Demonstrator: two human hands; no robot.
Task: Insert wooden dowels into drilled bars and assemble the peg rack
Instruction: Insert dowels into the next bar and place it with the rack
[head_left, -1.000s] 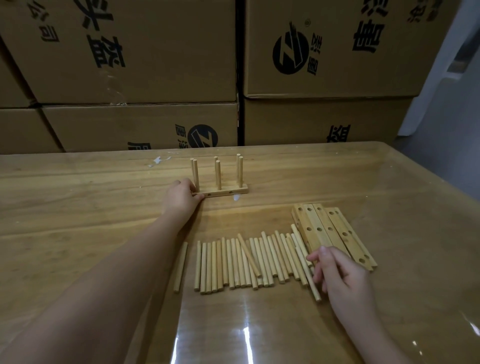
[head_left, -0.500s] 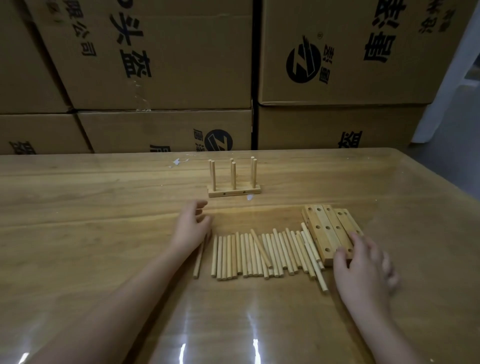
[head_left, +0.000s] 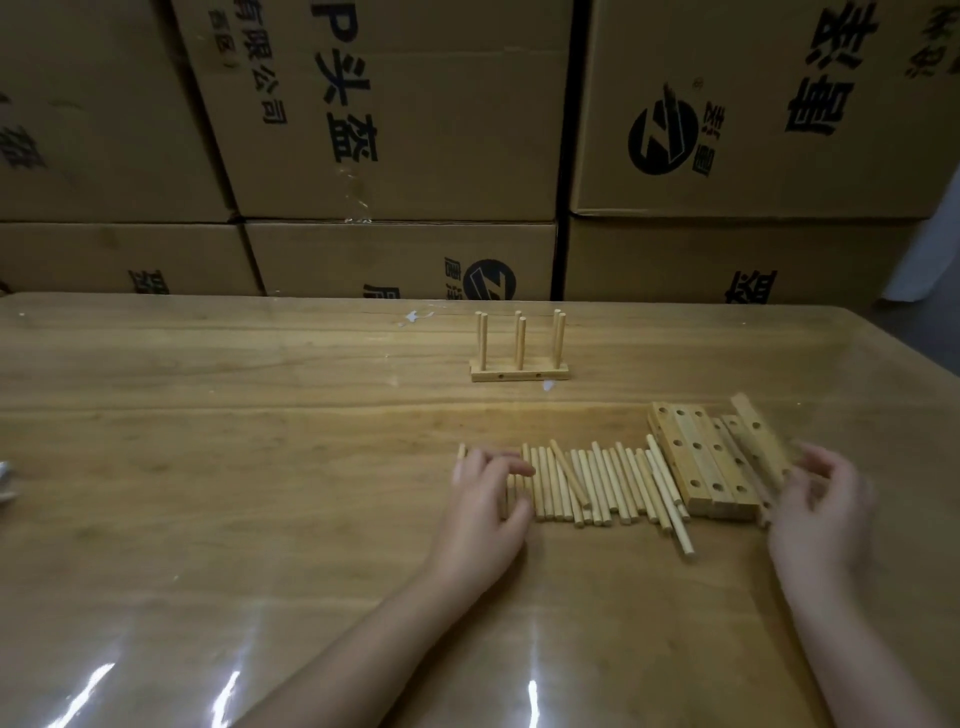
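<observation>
Stacked cardboard boxes (head_left: 395, 130) printed with black characters and round logos fill the background, directly behind the counter (head_left: 208, 467), a wide wooden top with a glossy, reflective surface.

Two bare hands reach in from the near edge, well apart. The left hand (head_left: 480, 512) lies palm down on the left end of the dowels, fingers fairly straight across them. The right hand (head_left: 821, 509) is blurred, its fingers loosely curved beside one tilted bar (head_left: 756, 434); whether it grips that bar cannot be told.

The loose dowels (head_left: 597, 483) lie in a row side by side between the hands, a few slanted across the others. The drilled bars (head_left: 696, 457) lie packed together, touching the row's right end.

A finished peg rack (head_left: 519, 373) stands upright farther back, apart from both hands.
</observation>
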